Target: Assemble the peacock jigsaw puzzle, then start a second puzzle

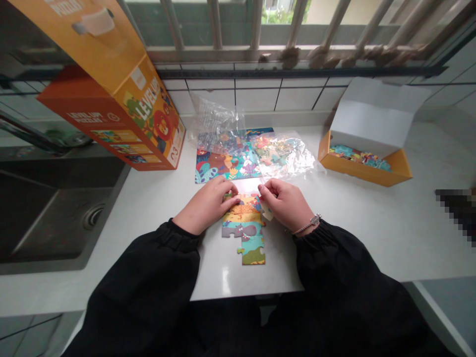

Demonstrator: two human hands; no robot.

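Note:
Several joined puzzle pieces [243, 218] lie on the white counter between my hands, showing a yellow band, a grey hippo and green ground. My left hand [213, 202] rests at their upper left, its curled fingers touching the top pieces. At the upper right, my right hand [284, 202] has its thumb and forefinger pinched on a puzzle piece [267, 213], partly hidden beneath the fingers. Just beyond the hands lies a colourful picture sheet [223, 166], partly covered by a clear plastic bag of pieces [284, 156].
An orange and red puzzle box [137, 124] stands open at the left, beside a dark sink [55, 213]. At the right, a small open box [364, 168] holds loose pieces. Crumpled clear plastic [219, 121] lies near the tiled wall, below a barred window.

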